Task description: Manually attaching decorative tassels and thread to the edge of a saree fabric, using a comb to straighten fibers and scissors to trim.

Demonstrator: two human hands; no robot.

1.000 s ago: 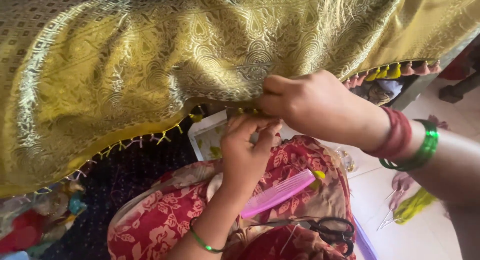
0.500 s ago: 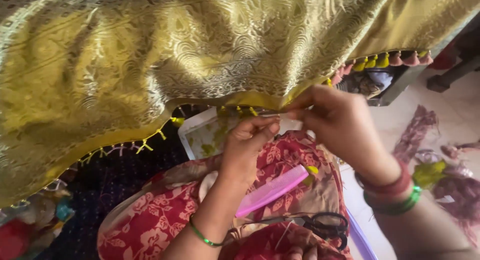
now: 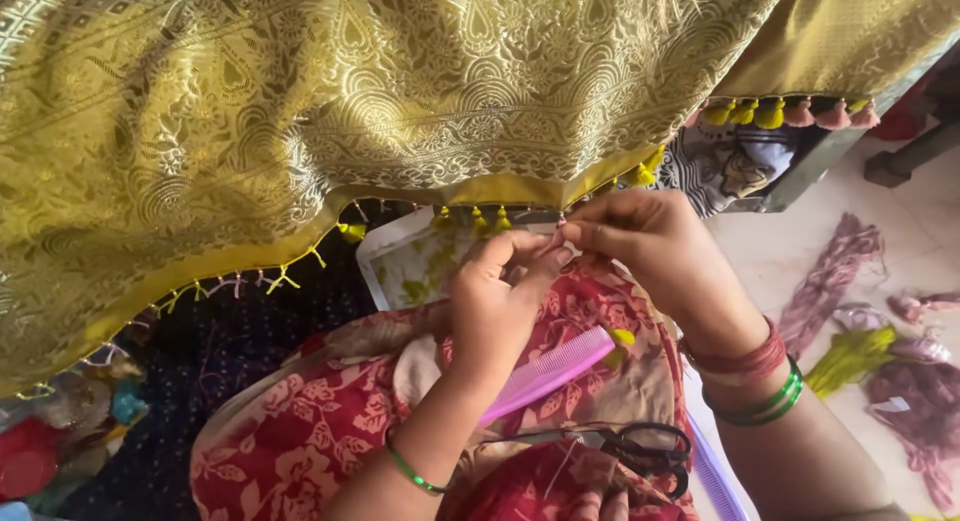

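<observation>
Head view, gold cloth (image 3: 400, 111) draped across top, left hand (image 3: 500, 301) and right hand (image 3: 650, 246) meeting fingertips, both pinching cloth's tasselled hem, pink comb (image 3: 550, 371) and scissors (image 3: 640, 446) on lap below.

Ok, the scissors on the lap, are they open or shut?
Shut, as far as shows: the scissors lie flat on the red floral cloth, black handle loops side by side and touching. The blades are mostly hidden.
</observation>
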